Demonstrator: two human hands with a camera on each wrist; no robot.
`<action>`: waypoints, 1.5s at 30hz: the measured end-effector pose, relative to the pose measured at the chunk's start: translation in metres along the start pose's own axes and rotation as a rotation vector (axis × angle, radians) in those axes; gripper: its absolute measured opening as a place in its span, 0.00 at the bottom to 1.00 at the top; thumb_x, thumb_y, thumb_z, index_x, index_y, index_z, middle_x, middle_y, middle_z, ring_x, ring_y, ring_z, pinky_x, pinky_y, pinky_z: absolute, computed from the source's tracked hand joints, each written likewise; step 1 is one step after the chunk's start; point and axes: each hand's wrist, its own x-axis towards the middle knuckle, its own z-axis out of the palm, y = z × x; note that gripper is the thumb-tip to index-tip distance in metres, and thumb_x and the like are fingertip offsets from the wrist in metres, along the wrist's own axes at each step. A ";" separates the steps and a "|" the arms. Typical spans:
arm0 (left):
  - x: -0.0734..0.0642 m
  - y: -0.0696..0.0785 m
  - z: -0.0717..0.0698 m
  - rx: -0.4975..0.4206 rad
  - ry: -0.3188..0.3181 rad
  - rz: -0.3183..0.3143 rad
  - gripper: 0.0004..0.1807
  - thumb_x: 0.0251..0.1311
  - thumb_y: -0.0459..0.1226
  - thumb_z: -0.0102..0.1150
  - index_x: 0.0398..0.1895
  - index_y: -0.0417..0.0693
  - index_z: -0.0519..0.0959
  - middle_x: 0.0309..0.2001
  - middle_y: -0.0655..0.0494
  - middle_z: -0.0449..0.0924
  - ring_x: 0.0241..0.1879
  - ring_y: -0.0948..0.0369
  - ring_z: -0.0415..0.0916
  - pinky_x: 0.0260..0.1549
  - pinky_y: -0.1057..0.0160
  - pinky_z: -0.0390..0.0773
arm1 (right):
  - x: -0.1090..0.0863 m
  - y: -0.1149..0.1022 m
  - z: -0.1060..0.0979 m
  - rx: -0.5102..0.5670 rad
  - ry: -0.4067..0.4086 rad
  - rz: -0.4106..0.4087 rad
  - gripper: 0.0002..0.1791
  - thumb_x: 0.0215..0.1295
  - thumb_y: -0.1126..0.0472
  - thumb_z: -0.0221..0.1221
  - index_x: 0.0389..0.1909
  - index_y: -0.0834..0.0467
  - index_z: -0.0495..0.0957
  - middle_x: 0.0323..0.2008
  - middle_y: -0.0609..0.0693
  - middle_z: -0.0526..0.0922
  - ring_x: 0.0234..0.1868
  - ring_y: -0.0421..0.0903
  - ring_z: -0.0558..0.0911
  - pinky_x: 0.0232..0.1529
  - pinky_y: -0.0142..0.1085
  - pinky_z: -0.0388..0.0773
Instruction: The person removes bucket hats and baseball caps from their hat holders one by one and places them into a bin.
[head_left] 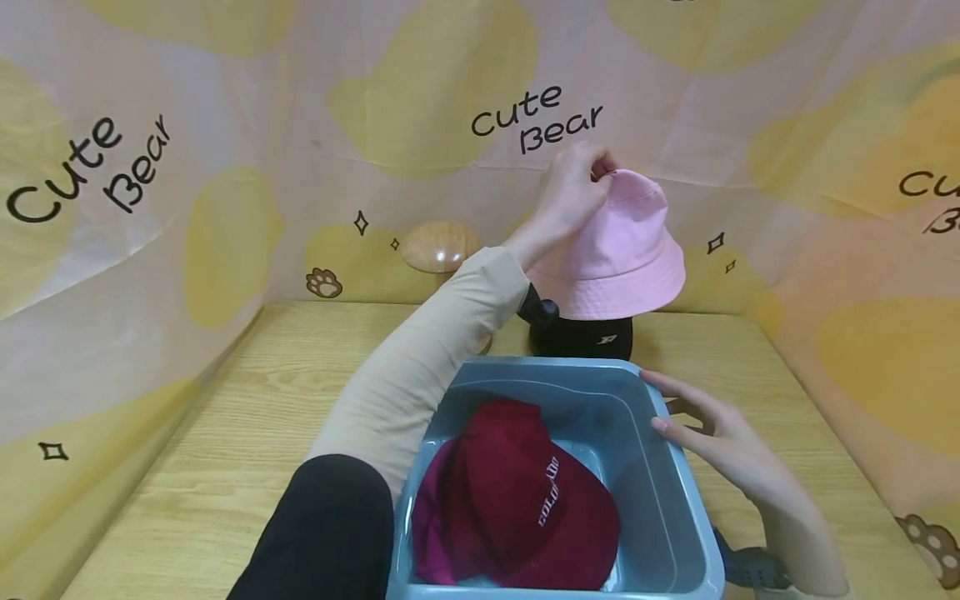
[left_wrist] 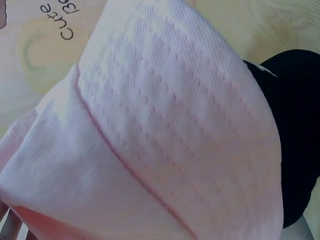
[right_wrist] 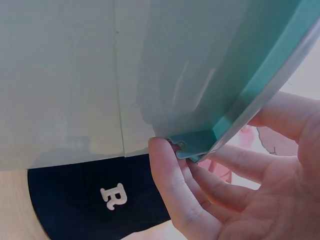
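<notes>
Tabletop of pale wood grain (head_left: 247, 400) spreads below the left hand (head_left: 576, 185) and the right hand (head_left: 726, 440). Between the right hand and the beige left sleeve (head_left: 423, 362) stands a light-blue rectangular plastic basin (head_left: 652, 479); the right hand grips its far corner, thumb and fingers around the rim. A pink cloth bucket hat (head_left: 618, 237) is just under the left hand, which pinches its crown. Nearer than the left hand, inside the basin, lies a dark red cloth cap (head_left: 517, 508). Below the pink hat is a black cloth cap (head_left: 577, 340); whether they touch, I cannot tell. In my judgement, the pinch should be high, so the brim hangs free, while the right hand only steadies the basin. The left wrist view shows the brim's dotted stitching (left_wrist: 187, 125); only the right wrist view makes readable a white letter R (right_wrist: 121, 195).
</notes>
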 end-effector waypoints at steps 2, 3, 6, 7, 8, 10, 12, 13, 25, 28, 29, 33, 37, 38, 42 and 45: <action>-0.001 0.001 -0.004 0.001 0.005 0.007 0.07 0.62 0.33 0.56 0.40 0.48 0.82 0.40 0.57 0.82 0.39 0.66 0.75 0.39 0.77 0.70 | 0.000 0.000 0.001 -0.005 0.003 -0.001 0.29 0.69 0.61 0.55 0.70 0.49 0.62 0.61 0.35 0.72 0.52 0.31 0.74 0.44 0.30 0.79; -0.002 0.001 -0.006 0.001 0.008 0.011 0.07 0.62 0.33 0.56 0.40 0.48 0.82 0.40 0.57 0.82 0.39 0.66 0.74 0.39 0.77 0.70 | 0.000 -0.001 0.001 -0.005 0.003 -0.001 0.29 0.69 0.61 0.55 0.70 0.48 0.62 0.61 0.35 0.72 0.52 0.31 0.73 0.44 0.30 0.79; -0.003 0.000 -0.011 -0.010 0.015 0.016 0.07 0.62 0.33 0.56 0.39 0.48 0.82 0.40 0.57 0.81 0.39 0.66 0.74 0.39 0.77 0.70 | 0.001 -0.001 0.002 -0.006 0.005 0.001 0.30 0.69 0.60 0.55 0.70 0.48 0.62 0.60 0.36 0.73 0.51 0.31 0.74 0.43 0.31 0.79; -0.003 0.000 -0.013 -0.009 0.019 0.021 0.07 0.62 0.33 0.56 0.39 0.47 0.82 0.40 0.57 0.81 0.39 0.66 0.74 0.39 0.76 0.70 | 0.001 -0.002 0.003 -0.006 0.006 0.001 0.30 0.69 0.60 0.55 0.70 0.48 0.62 0.60 0.36 0.73 0.51 0.31 0.74 0.43 0.31 0.79; -0.004 -0.001 -0.015 -0.007 0.023 0.025 0.06 0.61 0.33 0.56 0.38 0.47 0.82 0.39 0.57 0.82 0.39 0.66 0.74 0.39 0.76 0.69 | 0.000 -0.002 0.004 -0.004 0.006 0.001 0.30 0.68 0.60 0.55 0.70 0.49 0.62 0.60 0.36 0.73 0.51 0.31 0.74 0.43 0.31 0.79; -0.004 -0.001 -0.018 -0.010 0.028 0.026 0.06 0.61 0.33 0.56 0.38 0.47 0.82 0.40 0.57 0.82 0.39 0.66 0.75 0.39 0.76 0.70 | 0.000 -0.003 0.005 -0.002 0.006 -0.003 0.30 0.68 0.60 0.55 0.70 0.49 0.63 0.60 0.38 0.73 0.51 0.31 0.74 0.43 0.32 0.79; -0.005 -0.001 -0.021 -0.004 0.034 0.027 0.06 0.61 0.33 0.57 0.37 0.48 0.82 0.40 0.57 0.82 0.40 0.66 0.75 0.39 0.76 0.70 | 0.000 -0.004 0.006 0.002 0.006 -0.009 0.30 0.68 0.61 0.55 0.70 0.50 0.63 0.61 0.39 0.73 0.51 0.31 0.75 0.43 0.31 0.80; -0.005 -0.001 -0.023 -0.003 0.036 0.028 0.06 0.61 0.33 0.57 0.37 0.48 0.82 0.39 0.57 0.82 0.40 0.66 0.75 0.39 0.76 0.70 | 0.000 -0.005 0.007 0.006 0.006 -0.011 0.30 0.68 0.61 0.55 0.70 0.50 0.63 0.61 0.39 0.73 0.51 0.31 0.75 0.44 0.31 0.80; -0.010 0.014 -0.037 -0.007 0.043 0.036 0.06 0.62 0.32 0.56 0.38 0.48 0.82 0.40 0.56 0.80 0.38 0.66 0.74 0.40 0.76 0.69 | -0.001 -0.001 0.002 0.013 0.007 -0.023 0.30 0.68 0.61 0.56 0.70 0.50 0.63 0.58 0.37 0.74 0.50 0.32 0.75 0.42 0.32 0.79; -0.012 0.018 -0.040 -0.015 0.038 0.038 0.06 0.62 0.32 0.56 0.38 0.47 0.81 0.40 0.56 0.80 0.38 0.66 0.74 0.40 0.76 0.69 | -0.001 0.001 0.000 0.007 0.005 -0.019 0.30 0.68 0.61 0.56 0.70 0.49 0.63 0.59 0.36 0.74 0.51 0.32 0.74 0.42 0.32 0.79; -0.013 0.019 -0.041 -0.016 0.035 0.039 0.06 0.62 0.32 0.56 0.38 0.47 0.81 0.40 0.56 0.79 0.38 0.66 0.74 0.40 0.76 0.70 | -0.001 0.001 0.000 0.003 0.006 -0.018 0.30 0.68 0.61 0.56 0.70 0.49 0.63 0.59 0.35 0.74 0.50 0.32 0.74 0.42 0.32 0.78; -0.016 0.023 -0.047 -0.029 0.028 0.054 0.06 0.62 0.32 0.56 0.38 0.47 0.81 0.40 0.56 0.79 0.39 0.66 0.74 0.40 0.77 0.70 | -0.001 0.002 -0.001 0.000 0.005 -0.020 0.30 0.68 0.61 0.56 0.70 0.50 0.63 0.59 0.33 0.73 0.51 0.33 0.74 0.42 0.32 0.78; -0.021 0.025 -0.052 -0.030 0.024 0.062 0.06 0.62 0.32 0.56 0.38 0.48 0.81 0.40 0.57 0.79 0.38 0.67 0.74 0.39 0.77 0.69 | -0.002 0.003 -0.001 -0.001 0.008 -0.023 0.30 0.68 0.61 0.56 0.70 0.50 0.63 0.59 0.32 0.73 0.51 0.33 0.74 0.42 0.32 0.77; -0.022 0.026 -0.054 -0.033 0.021 0.066 0.06 0.62 0.32 0.56 0.38 0.47 0.81 0.40 0.56 0.79 0.38 0.67 0.74 0.39 0.77 0.69 | -0.002 0.003 -0.001 0.000 0.007 -0.024 0.30 0.68 0.61 0.56 0.70 0.50 0.63 0.59 0.32 0.72 0.51 0.33 0.73 0.42 0.32 0.77; -0.027 0.030 -0.060 -0.034 0.006 0.093 0.06 0.62 0.32 0.56 0.38 0.46 0.81 0.40 0.55 0.80 0.38 0.68 0.74 0.39 0.78 0.70 | -0.002 0.003 -0.001 -0.001 0.005 -0.040 0.30 0.68 0.62 0.56 0.70 0.50 0.63 0.61 0.30 0.71 0.51 0.32 0.73 0.42 0.31 0.77; -0.031 0.032 -0.066 -0.032 -0.003 0.111 0.06 0.63 0.33 0.56 0.39 0.45 0.81 0.40 0.55 0.80 0.38 0.68 0.74 0.40 0.78 0.70 | -0.001 0.001 0.001 0.003 0.005 -0.050 0.30 0.68 0.63 0.55 0.70 0.51 0.63 0.62 0.31 0.70 0.51 0.32 0.73 0.42 0.30 0.77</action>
